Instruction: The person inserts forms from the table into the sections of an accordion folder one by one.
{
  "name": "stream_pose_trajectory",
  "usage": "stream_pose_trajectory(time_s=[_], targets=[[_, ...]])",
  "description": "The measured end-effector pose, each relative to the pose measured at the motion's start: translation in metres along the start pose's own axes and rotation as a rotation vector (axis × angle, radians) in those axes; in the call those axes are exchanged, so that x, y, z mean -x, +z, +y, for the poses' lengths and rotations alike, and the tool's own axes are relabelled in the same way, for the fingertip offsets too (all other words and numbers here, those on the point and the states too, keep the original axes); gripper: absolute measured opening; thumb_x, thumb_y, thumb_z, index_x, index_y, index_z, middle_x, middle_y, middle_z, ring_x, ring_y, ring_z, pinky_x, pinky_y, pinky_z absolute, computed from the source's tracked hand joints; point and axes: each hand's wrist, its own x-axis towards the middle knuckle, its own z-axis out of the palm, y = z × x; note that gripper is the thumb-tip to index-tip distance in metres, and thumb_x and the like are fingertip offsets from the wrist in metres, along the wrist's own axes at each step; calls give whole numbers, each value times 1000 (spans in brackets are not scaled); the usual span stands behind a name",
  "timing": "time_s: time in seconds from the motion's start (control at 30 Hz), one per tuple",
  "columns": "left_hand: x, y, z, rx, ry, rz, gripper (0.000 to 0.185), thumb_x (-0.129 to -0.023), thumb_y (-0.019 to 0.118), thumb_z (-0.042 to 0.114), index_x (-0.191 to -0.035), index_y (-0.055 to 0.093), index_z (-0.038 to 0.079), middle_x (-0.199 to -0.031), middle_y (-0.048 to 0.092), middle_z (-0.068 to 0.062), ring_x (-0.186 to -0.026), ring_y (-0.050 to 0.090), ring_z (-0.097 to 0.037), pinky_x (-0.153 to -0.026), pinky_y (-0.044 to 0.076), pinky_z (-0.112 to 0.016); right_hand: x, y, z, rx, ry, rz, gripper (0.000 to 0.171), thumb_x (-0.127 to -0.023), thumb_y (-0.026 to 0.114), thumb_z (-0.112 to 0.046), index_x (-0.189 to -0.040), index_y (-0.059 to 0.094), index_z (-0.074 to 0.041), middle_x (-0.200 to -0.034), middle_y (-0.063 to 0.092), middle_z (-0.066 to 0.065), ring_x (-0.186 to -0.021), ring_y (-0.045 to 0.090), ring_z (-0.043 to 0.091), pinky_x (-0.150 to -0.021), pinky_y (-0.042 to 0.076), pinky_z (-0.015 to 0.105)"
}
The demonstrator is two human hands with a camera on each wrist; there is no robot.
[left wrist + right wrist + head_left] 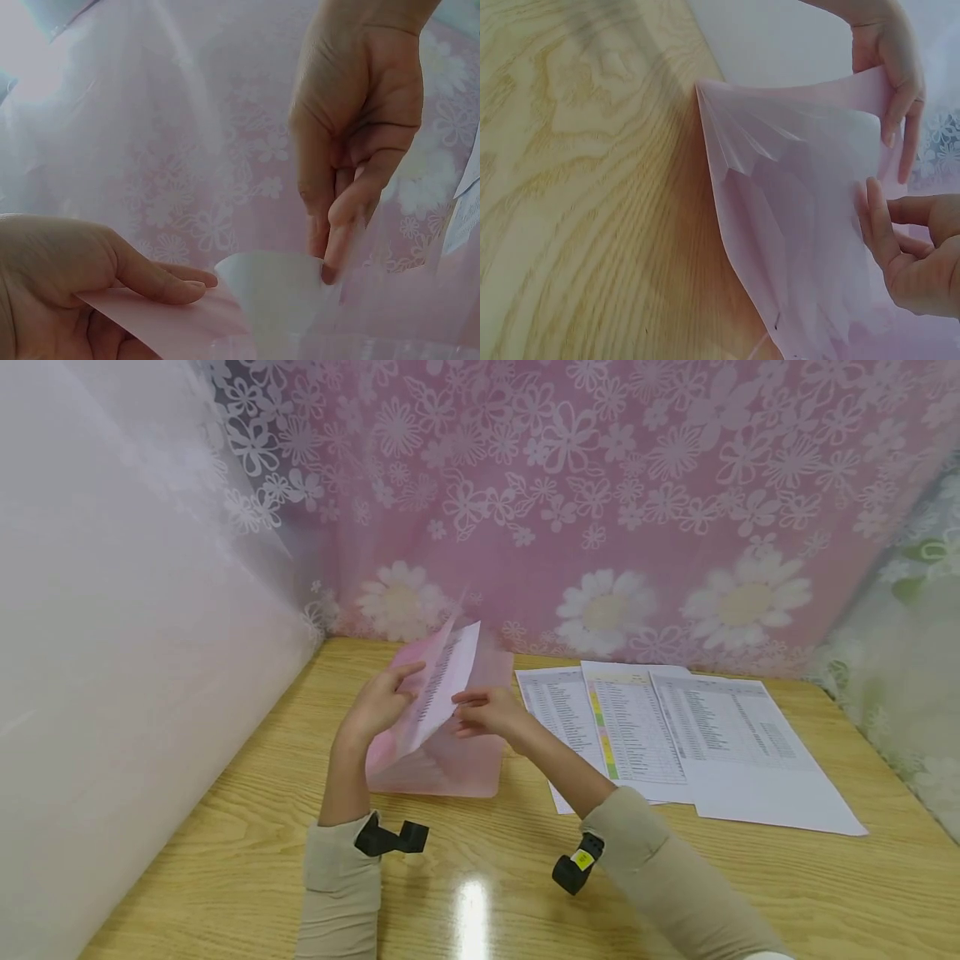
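A pink plastic folder point(468, 783) with thin translucent leaves lies partly opened on the table. My left hand point(377, 703) holds its raised pink cover point(172, 319), with the thumb on top and other fingers underneath in the left wrist view. A white printed sheet of paper point(456, 675) stands tilted within the folder. My right hand point(493, 714) pinches this sheet at its right edge. In the left wrist view, the sheet point(274, 289) bows beside the right fingertips. Pleated translucent leaves point(802, 150) fan out in the right wrist view and hide much of the paper.
Several printed sheets point(750, 727) lie overlapping on the wooden table point(487, 852), right of the folder; one has a coloured column. A floral pink curtain point(525, 510) hangs behind the table, and a pale sheet wall point(135, 610) borders the left side.
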Motion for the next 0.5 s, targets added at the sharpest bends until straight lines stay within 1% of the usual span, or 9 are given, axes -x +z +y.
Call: stream_pose_trajectory(time_s=[0.07, 0.1, 0.13, 0.2, 0.3, 0.33, 0.43, 0.5], targets=[[0, 0, 0, -5, 7, 4, 48, -86, 46, -3, -134, 46, 1, -71, 42, -8, -50, 25, -13, -52, 30, -30, 3, -7, -1, 4, -13, -1, 33, -90, 53, 3, -122, 51, 11, -106, 60, 24, -79, 66, 24, -71, 51, 32], [0, 0, 0, -5, 12, 5, 48, -86, 45, -3, -134, 46, 0, -72, 42, -8, -49, 25, -13, -53, 30, -30, 5, -11, -1, 11, -25, -4, 32, -90, 52, 3, -121, 51, 12, -108, 60, 24, -79, 66, 24, -71, 51, 33], [0, 0, 0, -4, 17, 6, 48, -86, 45, -3, -134, 46, 0, -76, 46, -9, -50, 25, -13, -53, 30, -30, 7, -16, -2, 14, -33, -5, 32, -91, 52, 2, -121, 52, 12, -108, 60, 25, -79, 66, 24, -72, 51, 33], [0, 0, 0, -2, 26, 8, 48, -86, 45, -3, -133, 46, -1, -90, 54, -13, -52, 26, -15, -55, 30, -31, 12, -24, -3, 27, -39, 1, 31, -91, 52, 2, -120, 53, 11, -110, 59, 24, -79, 65, 23, -73, 51, 33], [1, -1, 0, 2, 28, 5, 47, -87, 45, -4, -134, 45, -2, -101, 54, -15, -54, 27, -16, -57, 31, -32, 18, -38, -4, 50, -52, -1, 33, -91, 53, 0, -122, 51, 11, -113, 57, 26, -80, 65, 22, -75, 50, 34], [1, -1, 0, 1, 26, 5, 47, -87, 45, -4, -134, 45, -1, -100, 54, -15, -54, 27, -16, -57, 31, -32, 20, -43, -5, 53, -54, -3, 33, -91, 52, 0, -123, 50, 11, -114, 56, 27, -81, 65, 22, -76, 50, 34], [2, -1, 1, -3, 16, 1, 48, -87, 45, -3, -135, 45, -1, -81, 47, -12, -51, 27, -14, -55, 31, -31, 27, -58, -7, 95, -76, -3, 34, -92, 52, -1, -123, 50, 11, -117, 54, 28, -85, 64, 25, -78, 49, 35], [1, -1, 1, -1, 16, -1, 48, -87, 45, -3, -135, 45, 0, -75, 43, -9, -49, 26, -12, -54, 31, -30, 32, -69, -8, 119, -85, 7, 34, -92, 51, -2, -123, 50, 10, -117, 54, 27, -87, 64, 26, -78, 49, 35]])
